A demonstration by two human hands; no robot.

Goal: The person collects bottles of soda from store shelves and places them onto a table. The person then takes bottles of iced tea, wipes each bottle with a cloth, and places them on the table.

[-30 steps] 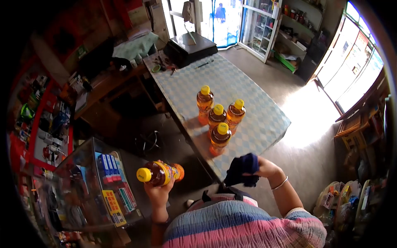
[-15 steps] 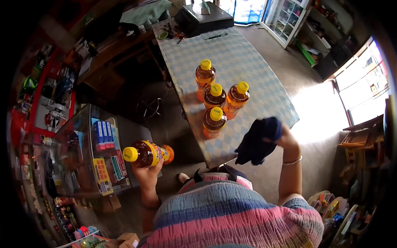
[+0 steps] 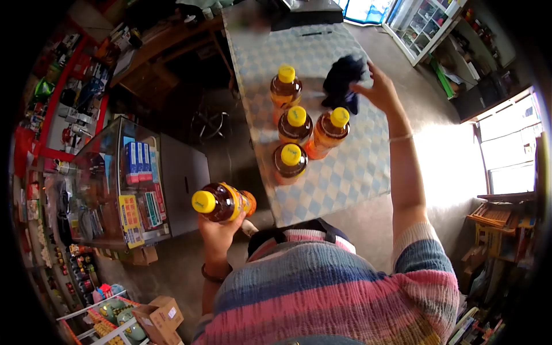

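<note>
My left hand [image 3: 221, 233] is wrapped round a drink bottle [image 3: 221, 202] with a yellow cap and dark amber contents, tilted off the table's left side. Several bottles like it stand close together on the table, among them a rear bottle [image 3: 286, 87], a right-hand bottle [image 3: 329, 135] and a front bottle [image 3: 290, 164]. Behind them a crumpled dark navy cloth [image 3: 340, 83] lies on the table. My right hand [image 3: 382, 92] is at the cloth's right edge, thumb and fingers apart; whether the fingertips still touch it is hard to see.
The table has a checked cover [image 3: 328, 192]. A black flat-topped case [image 3: 307, 16] and a pen [image 3: 317, 33] are at its far end. A glass display case [image 3: 167, 184] with boxes stands to the left. Cardboard boxes [image 3: 161, 319] sit at lower left, and a window [image 3: 509, 144] is on the right.
My right hand has carried the cloth from the table's near right corner to behind the bottles and opened. The bottle in my left hand has shifted slightly right.
</note>
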